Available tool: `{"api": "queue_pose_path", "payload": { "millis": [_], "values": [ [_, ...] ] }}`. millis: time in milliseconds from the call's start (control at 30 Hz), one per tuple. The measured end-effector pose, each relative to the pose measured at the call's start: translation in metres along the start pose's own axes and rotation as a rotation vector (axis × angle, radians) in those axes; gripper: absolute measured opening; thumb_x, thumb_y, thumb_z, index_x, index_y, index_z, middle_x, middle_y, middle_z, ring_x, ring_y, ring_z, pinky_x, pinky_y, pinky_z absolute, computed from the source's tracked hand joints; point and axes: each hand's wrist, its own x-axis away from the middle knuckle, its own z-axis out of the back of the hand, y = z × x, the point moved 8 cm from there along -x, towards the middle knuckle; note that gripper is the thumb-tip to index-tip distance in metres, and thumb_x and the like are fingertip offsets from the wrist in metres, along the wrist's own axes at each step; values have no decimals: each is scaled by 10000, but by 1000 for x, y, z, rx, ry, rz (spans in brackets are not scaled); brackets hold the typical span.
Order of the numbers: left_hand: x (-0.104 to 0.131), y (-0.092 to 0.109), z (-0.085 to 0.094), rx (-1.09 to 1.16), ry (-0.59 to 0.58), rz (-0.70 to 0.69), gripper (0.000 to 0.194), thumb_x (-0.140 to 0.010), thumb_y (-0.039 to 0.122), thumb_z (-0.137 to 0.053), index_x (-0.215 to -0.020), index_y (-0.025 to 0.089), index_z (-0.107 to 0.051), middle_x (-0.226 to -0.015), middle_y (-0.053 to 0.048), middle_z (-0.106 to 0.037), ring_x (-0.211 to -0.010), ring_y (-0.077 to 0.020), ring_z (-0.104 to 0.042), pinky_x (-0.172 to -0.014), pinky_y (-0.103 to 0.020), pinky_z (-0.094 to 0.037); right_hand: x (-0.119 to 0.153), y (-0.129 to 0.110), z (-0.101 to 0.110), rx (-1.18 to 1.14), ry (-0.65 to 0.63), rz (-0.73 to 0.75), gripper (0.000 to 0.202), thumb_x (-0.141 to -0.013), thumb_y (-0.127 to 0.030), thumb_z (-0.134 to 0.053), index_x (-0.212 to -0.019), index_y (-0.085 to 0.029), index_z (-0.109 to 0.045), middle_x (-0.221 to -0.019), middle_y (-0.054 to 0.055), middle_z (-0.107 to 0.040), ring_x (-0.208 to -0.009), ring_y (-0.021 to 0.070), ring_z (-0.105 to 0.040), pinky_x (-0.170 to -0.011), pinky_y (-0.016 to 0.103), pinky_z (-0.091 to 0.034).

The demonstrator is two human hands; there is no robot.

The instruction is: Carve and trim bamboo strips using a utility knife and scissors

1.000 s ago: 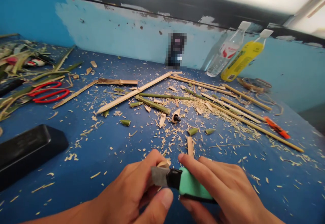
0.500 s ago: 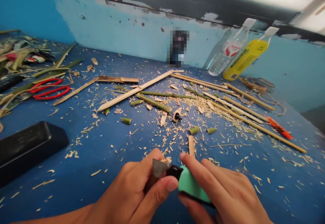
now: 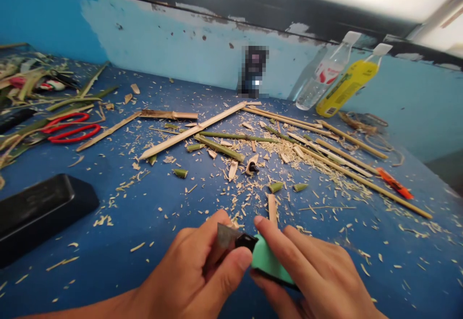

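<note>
My right hand [image 3: 311,270] is closed round the mint-green handle of a utility knife [image 3: 271,261], index finger stretched along its top. The grey blade [image 3: 227,236] points left from the black collar, over my left hand [image 3: 195,266]. My left fingers are curled round a small piece of bamboo [image 3: 236,224], mostly hidden behind fingers and blade; its pale end shows. The left thumb tip lies against the knife's black collar. Just beyond my right index fingertip is a flat bamboo strip [image 3: 272,209], its near end hidden.
Shavings and green bamboo offcuts [image 3: 180,173] litter the blue table [image 3: 123,275]. A long pointed stick [image 3: 191,133] and thin rods [image 3: 361,179] lie farther back. Red-handled scissors [image 3: 72,128] and a black case [image 3: 47,213] are left; an orange cutter [image 3: 394,183] and two bottles [image 3: 347,87] right.
The right hand and knife have shifted very slightly left. Both hands keep their grip, and the view has tilted a little.
</note>
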Motion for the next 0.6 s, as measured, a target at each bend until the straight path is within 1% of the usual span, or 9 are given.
{"api": "queue_pose_path", "payload": {
  "millis": [67, 100, 200, 300, 433, 533, 600],
  "values": [
    [2, 3, 5, 6, 92, -2, 323, -955, 524, -525, -734, 288, -517, -478, 83, -483, -393, -150, -460, -428, -243, -426, -2, 0, 1, -14, -4, 13, 328, -1065, -339, -410, -1197, -94, -583, -660, 17, -689, -468, 156, -671, -414, 255, -529],
    [4, 4, 8, 9, 138, -3, 317, -951, 519, -533, -730, 292, -518, -469, 85, -465, -381, -151, -443, -417, -245, -418, -3, 0, 3, -18, -2, 15, 341, -1070, -351, -395, -1189, -99, -591, -653, 13, -686, -452, 154, -661, -400, 258, -520],
    [6, 6, 5, -3, 144, -35, 296, -960, 511, -536, -757, 295, -538, -481, 85, -485, -385, -152, -469, -427, -245, -431, -4, 1, 5, -30, -6, 13, 359, -1076, -365, -382, -1173, -102, -606, -653, 7, -693, -433, 145, -649, -408, 258, -529],
    [8, 7, 6, -46, 146, -84, 270, -989, 487, -512, -806, 293, -555, -505, 87, -540, -407, -152, -516, -460, -246, -457, -1, 1, 1, -50, -47, 6, 369, -1081, -379, -372, -1204, -101, -581, -689, 9, -716, -454, 138, -665, -427, 249, -538],
    [13, 9, 5, -116, 107, -152, 205, -1007, 431, -499, -882, 293, -585, -562, 85, -637, -467, -157, -600, -497, -246, -485, 4, 1, 0, -38, -8, 3, 380, -1093, -396, -314, -1217, -127, -553, -689, 4, -721, -442, 143, -660, -393, 266, -499],
    [15, 9, 7, -134, 119, -159, 233, -1009, 457, -496, -871, 296, -591, -550, 84, -648, -460, -158, -610, -489, -247, -485, 5, 2, 1, -37, -16, 25, 387, -1100, -396, -298, -1212, -123, -549, -661, -3, -707, -436, 135, -653, -409, 256, -502],
    [15, 10, 9, -140, 137, -167, 246, -1000, 489, -512, -868, 301, -600, -538, 85, -643, -446, -158, -607, -469, -248, -474, 2, 2, 3, -77, -38, 31, 395, -1104, -397, -298, -1216, -113, -549, -680, 0, -715, -460, 124, -666, -426, 235, -511]
  ]
}}
